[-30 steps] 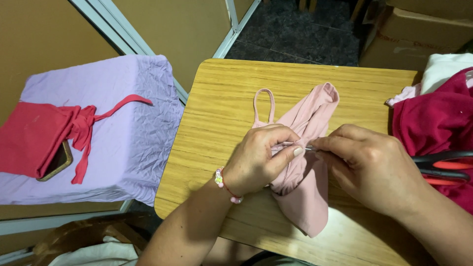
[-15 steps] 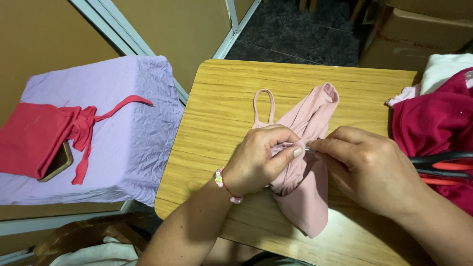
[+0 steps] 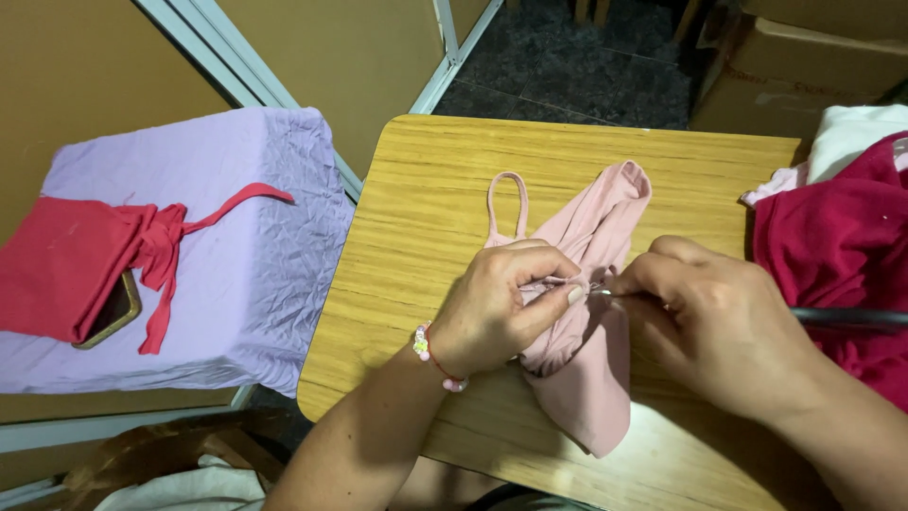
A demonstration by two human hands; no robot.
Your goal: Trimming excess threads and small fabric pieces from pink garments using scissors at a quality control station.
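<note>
A pale pink strappy garment (image 3: 586,378) lies crumpled on the wooden table (image 3: 426,218). My left hand (image 3: 501,308) wears a beaded bracelet and pinches a fold of the pink fabric between thumb and forefinger. My right hand (image 3: 709,322) is fingertip to fingertip with it, gripping a thin silvery needle (image 3: 601,292) that touches the pinched fabric. A loop strap of the garment lies flat beyond my left hand.
Red clothes (image 3: 842,246) and a white cloth (image 3: 856,137) are piled at the table's right edge, with dark scissors (image 3: 851,317) on them. At left, a lavender-covered box (image 3: 236,246) holds a red pouch (image 3: 66,265) and a phone (image 3: 109,317). Cardboard boxes (image 3: 823,57) stand behind.
My right fingertips have shifted slightly left, closer to my left thumb at the pinched fabric. The garment and the rest stay where they were.
</note>
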